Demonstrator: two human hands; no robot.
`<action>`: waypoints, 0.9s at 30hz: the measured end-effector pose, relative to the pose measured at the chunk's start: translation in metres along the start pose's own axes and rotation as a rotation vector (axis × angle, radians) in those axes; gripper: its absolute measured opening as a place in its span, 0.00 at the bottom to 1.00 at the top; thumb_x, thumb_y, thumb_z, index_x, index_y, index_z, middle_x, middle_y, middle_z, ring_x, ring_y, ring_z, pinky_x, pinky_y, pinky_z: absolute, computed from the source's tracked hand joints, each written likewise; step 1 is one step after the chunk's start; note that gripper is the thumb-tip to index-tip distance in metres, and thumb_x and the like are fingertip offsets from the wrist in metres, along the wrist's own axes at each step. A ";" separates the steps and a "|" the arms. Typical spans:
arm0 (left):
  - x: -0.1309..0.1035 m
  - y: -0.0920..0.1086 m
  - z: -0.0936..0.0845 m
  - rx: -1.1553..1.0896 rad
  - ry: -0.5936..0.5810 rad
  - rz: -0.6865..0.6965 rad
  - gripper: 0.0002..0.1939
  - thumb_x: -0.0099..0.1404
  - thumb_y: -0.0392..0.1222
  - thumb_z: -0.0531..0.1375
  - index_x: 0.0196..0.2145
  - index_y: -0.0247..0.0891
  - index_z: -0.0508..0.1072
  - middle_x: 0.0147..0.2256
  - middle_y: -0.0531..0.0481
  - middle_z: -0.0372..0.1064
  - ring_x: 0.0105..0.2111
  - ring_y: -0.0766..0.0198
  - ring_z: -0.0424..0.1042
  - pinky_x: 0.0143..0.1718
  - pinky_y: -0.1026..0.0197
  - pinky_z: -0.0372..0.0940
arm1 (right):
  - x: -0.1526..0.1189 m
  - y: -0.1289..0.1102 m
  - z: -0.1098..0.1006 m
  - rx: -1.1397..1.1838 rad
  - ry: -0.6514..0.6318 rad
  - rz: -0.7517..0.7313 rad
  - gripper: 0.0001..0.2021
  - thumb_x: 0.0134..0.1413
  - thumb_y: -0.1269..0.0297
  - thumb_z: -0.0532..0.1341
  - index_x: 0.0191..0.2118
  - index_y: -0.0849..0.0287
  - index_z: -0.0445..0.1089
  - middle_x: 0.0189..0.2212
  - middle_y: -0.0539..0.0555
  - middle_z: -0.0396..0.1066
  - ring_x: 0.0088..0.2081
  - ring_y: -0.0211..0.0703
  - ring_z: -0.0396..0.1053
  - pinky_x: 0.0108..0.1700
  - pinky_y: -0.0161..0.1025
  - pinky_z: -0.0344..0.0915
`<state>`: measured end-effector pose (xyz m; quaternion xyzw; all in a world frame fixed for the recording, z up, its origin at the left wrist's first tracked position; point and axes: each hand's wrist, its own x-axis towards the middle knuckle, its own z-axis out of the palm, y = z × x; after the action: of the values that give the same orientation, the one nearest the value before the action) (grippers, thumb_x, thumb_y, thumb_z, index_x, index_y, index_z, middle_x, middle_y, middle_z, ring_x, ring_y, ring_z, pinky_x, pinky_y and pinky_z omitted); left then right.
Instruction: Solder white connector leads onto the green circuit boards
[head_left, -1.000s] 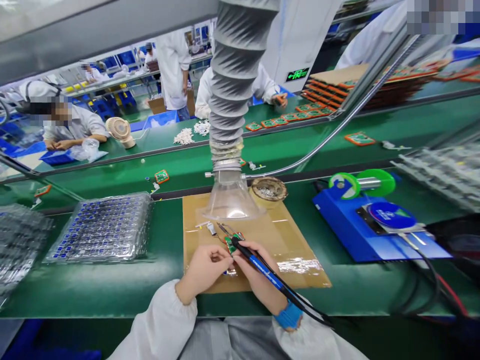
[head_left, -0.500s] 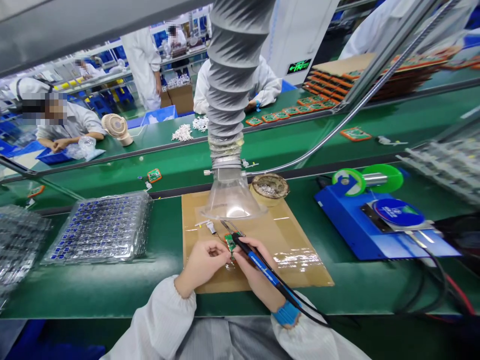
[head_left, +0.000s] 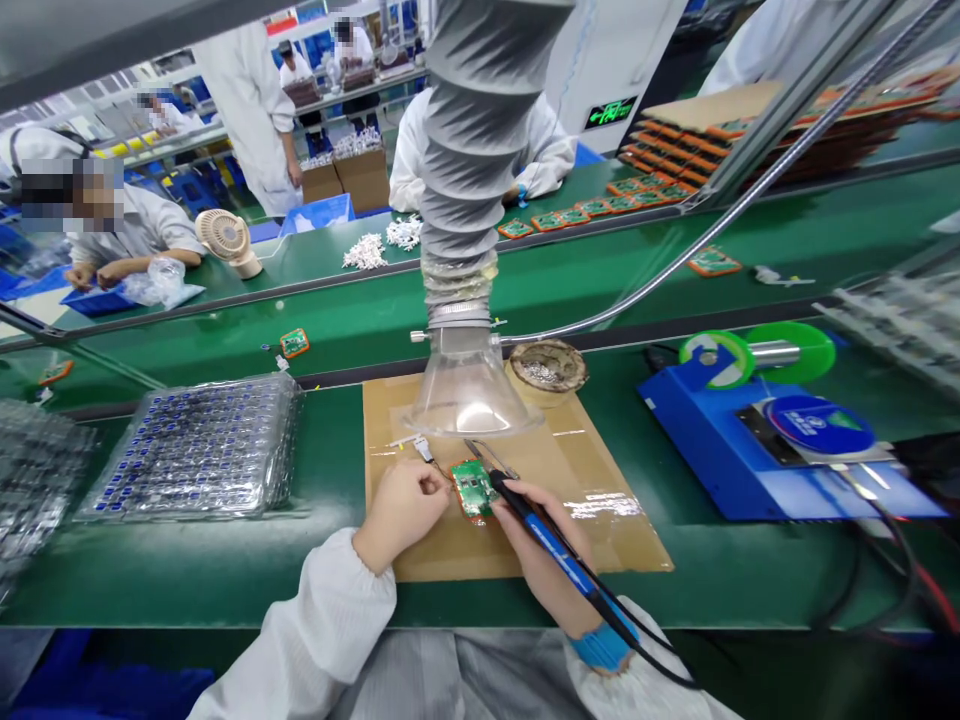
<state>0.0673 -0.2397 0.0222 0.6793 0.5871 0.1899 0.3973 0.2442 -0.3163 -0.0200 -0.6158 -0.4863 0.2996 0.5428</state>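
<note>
A green circuit board with an orange edge (head_left: 472,490) lies on the brown cardboard sheet (head_left: 615,540), under the clear fume hood (head_left: 472,395). My right hand (head_left: 544,530) is wrapped round a blue and black soldering iron (head_left: 559,550), its tip pointing up and left above the board; the fingertips are at the board's right edge. Left of the board, my left hand (head_left: 405,510) has its fingers curled together near the board's edge; what they hold, if anything, is hidden. A small white connector (head_left: 424,449) with a wire lies just behind my left hand.
Behind the cardboard stands a round pot (head_left: 547,368) of solder bits. A blue solder feeder (head_left: 720,440) with a green reel is at the right. Stacked clear trays (head_left: 202,445) lie at the left. Across the green conveyor (head_left: 375,340), other people sit near boards and a fan (head_left: 225,238).
My hands have moved apart, my right hand to the right with the soldering iron. More of the circuit board now shows between them. The view has shifted slightly.
</note>
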 end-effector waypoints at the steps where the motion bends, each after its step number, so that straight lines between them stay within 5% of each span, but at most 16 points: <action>1: 0.002 0.001 0.000 0.065 -0.004 0.008 0.09 0.56 0.32 0.60 0.20 0.37 0.74 0.23 0.53 0.72 0.26 0.66 0.67 0.30 0.62 0.58 | 0.000 0.001 -0.006 -0.028 0.025 -0.019 0.12 0.59 0.55 0.67 0.46 0.53 0.77 0.42 0.55 0.80 0.43 0.49 0.79 0.47 0.45 0.77; 7: 0.005 0.005 -0.001 0.208 -0.034 0.015 0.10 0.57 0.32 0.60 0.20 0.38 0.73 0.24 0.53 0.72 0.28 0.65 0.67 0.33 0.61 0.56 | -0.009 0.011 -0.030 -0.130 0.075 -0.199 0.05 0.63 0.60 0.63 0.42 0.52 0.76 0.36 0.52 0.79 0.38 0.44 0.79 0.40 0.38 0.76; 27: 0.006 0.011 -0.005 0.229 -0.084 -0.006 0.11 0.58 0.31 0.60 0.20 0.38 0.73 0.25 0.52 0.73 0.29 0.64 0.67 0.32 0.61 0.56 | -0.009 0.001 -0.024 -0.176 -0.034 -0.319 0.02 0.61 0.65 0.63 0.40 0.52 0.72 0.32 0.50 0.77 0.33 0.41 0.78 0.36 0.34 0.73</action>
<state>0.0721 -0.2321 0.0323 0.7260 0.5896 0.0917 0.3418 0.2632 -0.3341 -0.0170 -0.5707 -0.6112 0.1762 0.5193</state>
